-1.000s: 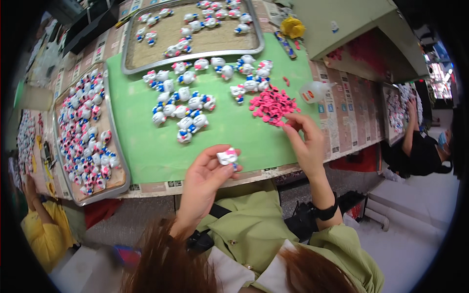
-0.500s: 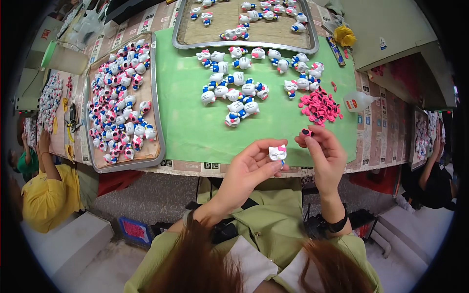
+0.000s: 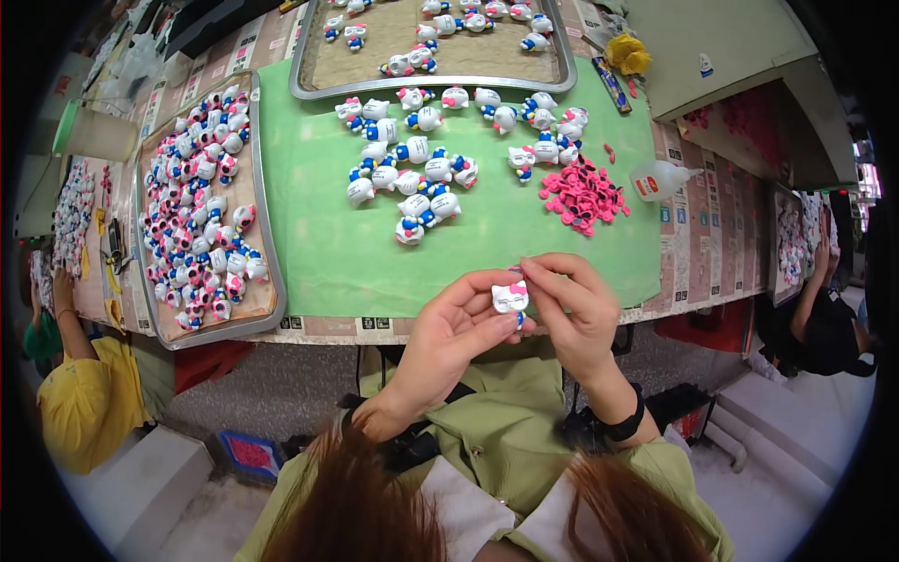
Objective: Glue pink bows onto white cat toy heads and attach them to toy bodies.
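My left hand pinches a small white cat figurine with a pink bow and blue clothing, its face turned up toward me. Close against it is my right hand, thumb and fingertips together on a tiny pink sunglasses piece just above the figurine's head; the fingers mostly cover it. A pile of pink sunglasses pieces with dark lenses lies beyond my right hand on the green mat. Several loose cat figurines are spread over the mat's middle.
At left, a metal tray holds many figurines wearing pink sunglasses. Another metal tray with bare-faced figurines stands at the back. A clear squeeze bottle is right of the pile. Co-workers sit at both sides, one in a yellow shirt.
My right hand has moved left with the pink sunglasses piece and now meets the figurine in my left hand. The whole view has shifted slightly.
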A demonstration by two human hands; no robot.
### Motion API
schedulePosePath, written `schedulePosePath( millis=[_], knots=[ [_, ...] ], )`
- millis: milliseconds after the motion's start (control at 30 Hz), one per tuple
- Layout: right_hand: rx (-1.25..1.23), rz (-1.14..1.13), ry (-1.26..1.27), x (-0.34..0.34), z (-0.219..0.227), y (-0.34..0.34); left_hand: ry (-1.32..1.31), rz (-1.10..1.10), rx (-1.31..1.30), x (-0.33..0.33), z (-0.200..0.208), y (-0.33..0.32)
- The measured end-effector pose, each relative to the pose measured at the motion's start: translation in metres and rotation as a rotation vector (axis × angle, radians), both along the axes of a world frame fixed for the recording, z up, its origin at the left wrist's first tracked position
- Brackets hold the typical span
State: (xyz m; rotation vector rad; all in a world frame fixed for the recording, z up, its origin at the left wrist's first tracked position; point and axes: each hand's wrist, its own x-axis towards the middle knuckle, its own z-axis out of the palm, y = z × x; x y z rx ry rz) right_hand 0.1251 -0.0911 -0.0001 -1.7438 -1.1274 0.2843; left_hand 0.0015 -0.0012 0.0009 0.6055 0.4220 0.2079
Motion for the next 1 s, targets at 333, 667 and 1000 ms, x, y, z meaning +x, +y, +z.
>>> schedulePosePath(
  millis=[333,667,1000],
  knots=[
    [0.148,0.030,0.031,0.003,0.005,-0.005,0.081,0.047,0.049,0.000,0.000,0.000],
    [0.073,0.212,-0.389,0.003,0.011,-0.005,0.055,0.095,0.101,-0.002,0.000,0.000],
    [0.060,0.132,0.516,-0.004,0.010,-0.007,0.020,0.125,0.305,-0.004,0.006,-0.002]
  ],
)
